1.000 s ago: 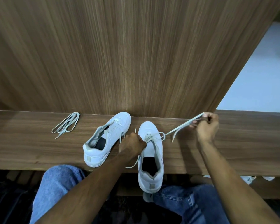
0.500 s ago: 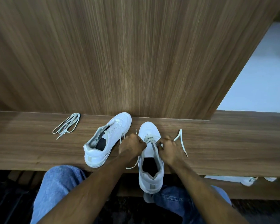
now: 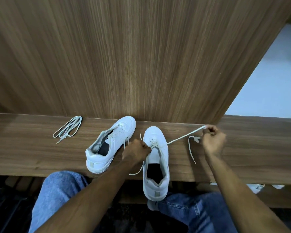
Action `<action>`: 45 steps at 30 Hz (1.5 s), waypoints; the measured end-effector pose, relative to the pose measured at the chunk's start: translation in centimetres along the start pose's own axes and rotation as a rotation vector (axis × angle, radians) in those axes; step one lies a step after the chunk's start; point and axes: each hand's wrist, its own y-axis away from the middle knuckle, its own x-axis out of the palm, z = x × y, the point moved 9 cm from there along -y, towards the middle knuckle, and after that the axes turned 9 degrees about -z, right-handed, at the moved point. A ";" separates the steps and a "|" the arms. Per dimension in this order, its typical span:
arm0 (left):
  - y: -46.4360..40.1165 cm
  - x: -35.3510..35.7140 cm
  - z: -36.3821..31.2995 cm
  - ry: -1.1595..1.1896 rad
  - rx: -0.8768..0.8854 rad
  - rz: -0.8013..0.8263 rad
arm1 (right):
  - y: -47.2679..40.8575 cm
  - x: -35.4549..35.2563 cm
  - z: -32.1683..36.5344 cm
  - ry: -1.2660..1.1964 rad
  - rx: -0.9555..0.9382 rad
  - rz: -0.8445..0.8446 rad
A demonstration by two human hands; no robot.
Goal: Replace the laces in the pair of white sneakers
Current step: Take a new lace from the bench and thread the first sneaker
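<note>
Two white sneakers stand on a wooden ledge (image 3: 242,157). The left sneaker (image 3: 110,145) is angled, toe pointing up right, and its eyelets look bare. The right sneaker (image 3: 155,163) points away from me, its heel past the ledge's front edge. A pale lace (image 3: 183,137) crosses its lowest eyelets. My left hand (image 3: 136,151) is curled at the sneaker's left side, gripping the lace's other end, which dangles below. My right hand (image 3: 212,140) pinches the lace far to the right and holds it taut; the loose tail hangs below it.
A bundled spare lace (image 3: 68,128) lies at the left of the ledge. A tall wooden panel (image 3: 124,56) rises right behind the shoes. My knees in blue jeans (image 3: 60,192) sit under the ledge. White objects (image 3: 257,187) lie on the floor at lower right.
My right hand went from the sneaker's eyelets out to the right, drawing the lace taut again. My left hand stayed at the sneaker's left side.
</note>
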 end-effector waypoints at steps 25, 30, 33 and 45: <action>-1.1 -2.0 -0.3 -0.487 0.253 -0.053 | 10.3 7.8 0.3 0.868 -0.628 0.712; -0.2 -3.2 -1.5 -0.222 0.245 -0.210 | 9.6 6.7 -0.1 0.095 0.226 0.945; 1.3 -2.6 -4.3 0.039 0.359 -0.123 | 9.2 5.7 3.7 -0.180 0.340 0.942; 4.0 -1.1 -8.9 0.716 0.267 0.362 | 7.2 4.4 9.7 -0.501 0.441 0.720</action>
